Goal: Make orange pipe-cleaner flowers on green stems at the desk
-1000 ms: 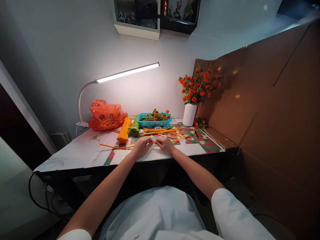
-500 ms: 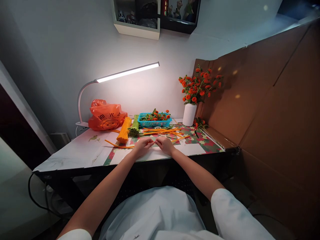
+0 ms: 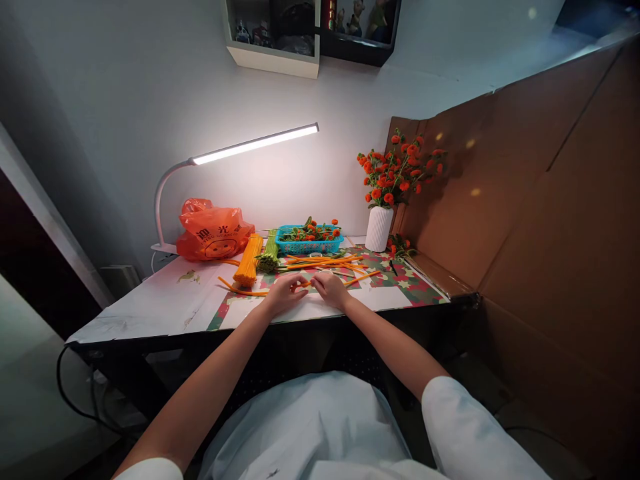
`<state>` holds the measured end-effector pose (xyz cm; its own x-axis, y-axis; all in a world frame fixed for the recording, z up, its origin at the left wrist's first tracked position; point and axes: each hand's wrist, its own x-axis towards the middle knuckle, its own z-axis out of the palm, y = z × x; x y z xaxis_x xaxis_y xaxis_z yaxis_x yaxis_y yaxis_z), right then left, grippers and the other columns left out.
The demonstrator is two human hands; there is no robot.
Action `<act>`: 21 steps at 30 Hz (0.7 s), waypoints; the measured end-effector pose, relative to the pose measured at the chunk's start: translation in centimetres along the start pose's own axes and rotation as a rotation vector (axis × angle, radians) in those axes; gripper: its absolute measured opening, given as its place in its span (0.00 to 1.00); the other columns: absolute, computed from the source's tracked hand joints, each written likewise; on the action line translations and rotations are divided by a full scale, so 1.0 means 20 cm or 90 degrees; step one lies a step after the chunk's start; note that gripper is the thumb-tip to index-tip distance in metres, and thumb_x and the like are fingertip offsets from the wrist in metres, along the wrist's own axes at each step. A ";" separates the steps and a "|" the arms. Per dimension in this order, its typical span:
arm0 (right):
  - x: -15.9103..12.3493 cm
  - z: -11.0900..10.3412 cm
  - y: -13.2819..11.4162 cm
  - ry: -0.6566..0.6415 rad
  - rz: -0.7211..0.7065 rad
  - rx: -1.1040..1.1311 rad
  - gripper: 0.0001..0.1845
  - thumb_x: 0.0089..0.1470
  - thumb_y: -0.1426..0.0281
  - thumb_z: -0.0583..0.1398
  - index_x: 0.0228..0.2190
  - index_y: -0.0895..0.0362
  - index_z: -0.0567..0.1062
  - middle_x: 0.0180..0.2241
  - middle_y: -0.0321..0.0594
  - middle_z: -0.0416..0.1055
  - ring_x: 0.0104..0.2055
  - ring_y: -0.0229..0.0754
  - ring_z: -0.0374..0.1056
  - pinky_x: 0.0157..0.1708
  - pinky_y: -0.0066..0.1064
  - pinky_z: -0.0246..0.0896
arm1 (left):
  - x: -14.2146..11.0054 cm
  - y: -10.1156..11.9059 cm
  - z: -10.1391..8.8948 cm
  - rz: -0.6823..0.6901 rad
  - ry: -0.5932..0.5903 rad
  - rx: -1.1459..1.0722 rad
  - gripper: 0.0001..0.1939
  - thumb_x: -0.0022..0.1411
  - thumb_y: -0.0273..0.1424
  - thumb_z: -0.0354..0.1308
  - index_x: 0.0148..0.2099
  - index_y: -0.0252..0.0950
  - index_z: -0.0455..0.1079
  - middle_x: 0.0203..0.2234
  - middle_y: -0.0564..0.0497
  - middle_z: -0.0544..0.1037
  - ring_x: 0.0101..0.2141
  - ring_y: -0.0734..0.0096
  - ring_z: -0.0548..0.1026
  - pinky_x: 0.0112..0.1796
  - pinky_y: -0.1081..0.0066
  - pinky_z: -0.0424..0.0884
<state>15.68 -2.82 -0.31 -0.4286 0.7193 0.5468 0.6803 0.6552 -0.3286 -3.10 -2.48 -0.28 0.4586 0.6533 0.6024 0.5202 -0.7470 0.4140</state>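
Note:
Near the table's front edge, my left hand [image 3: 286, 294] is closed, its fingers curled round an orange pipe cleaner [image 3: 240, 291]. One end of it sticks out to the left, and a short bit shows between my hands. Close beside it, my right hand [image 3: 329, 289] pinches the orange strand too. An orange length [image 3: 363, 277] extends past the right hand; whether it is the same piece, I cannot tell. Just beyond lie loose orange pipe cleaners [image 3: 325, 263], with an orange bundle [image 3: 249, 262] and a green bundle [image 3: 269, 257] to their left.
A blue basket [image 3: 310, 247] of orange flowers stands at the back. Right of it is a white ribbed vase [image 3: 379, 230] with more flowers. An orange plastic bag [image 3: 215, 233] and a lit lamp [image 3: 257, 144] are at left. Cardboard [image 3: 525, 193] walls the right side.
The left fingers have opened slightly, and an orange bit now shows between the hands. The strand's left end has shifted right.

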 end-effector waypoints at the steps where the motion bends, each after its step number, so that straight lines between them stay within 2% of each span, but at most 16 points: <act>1: 0.00 0.00 0.00 0.002 0.004 0.006 0.13 0.62 0.70 0.53 0.26 0.57 0.69 0.25 0.35 0.65 0.28 0.36 0.59 0.29 0.26 0.45 | 0.00 0.00 0.00 0.011 0.010 0.010 0.05 0.56 0.31 0.57 0.35 0.36 0.71 0.27 0.53 0.73 0.24 0.76 0.64 0.27 0.74 0.63; 11: 0.00 0.00 0.01 0.014 0.013 0.081 0.12 0.59 0.70 0.53 0.24 0.57 0.67 0.23 0.33 0.62 0.27 0.36 0.57 0.28 0.26 0.45 | 0.00 0.02 -0.01 0.098 0.053 0.065 0.09 0.64 0.32 0.53 0.35 0.37 0.73 0.31 0.50 0.76 0.30 0.74 0.72 0.34 0.74 0.68; 15: 0.00 -0.01 0.02 0.001 0.018 0.111 0.13 0.58 0.71 0.53 0.21 0.56 0.64 0.21 0.33 0.60 0.27 0.36 0.56 0.28 0.26 0.45 | 0.00 0.00 -0.01 0.146 0.037 0.110 0.10 0.66 0.34 0.52 0.37 0.38 0.75 0.33 0.49 0.77 0.34 0.71 0.74 0.37 0.73 0.69; 21: 0.00 -0.01 0.03 -0.023 0.010 0.124 0.16 0.58 0.72 0.52 0.19 0.57 0.62 0.20 0.32 0.58 0.27 0.35 0.56 0.28 0.26 0.46 | -0.01 0.01 -0.04 0.255 0.030 0.194 0.13 0.69 0.34 0.48 0.40 0.37 0.74 0.33 0.49 0.77 0.33 0.73 0.75 0.35 0.73 0.70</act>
<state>16.19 -2.57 -0.30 -0.4428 0.7349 0.5136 0.5602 0.6741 -0.4815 -3.60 -2.97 0.14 0.6359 0.3106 0.7065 0.4992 -0.8637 -0.0696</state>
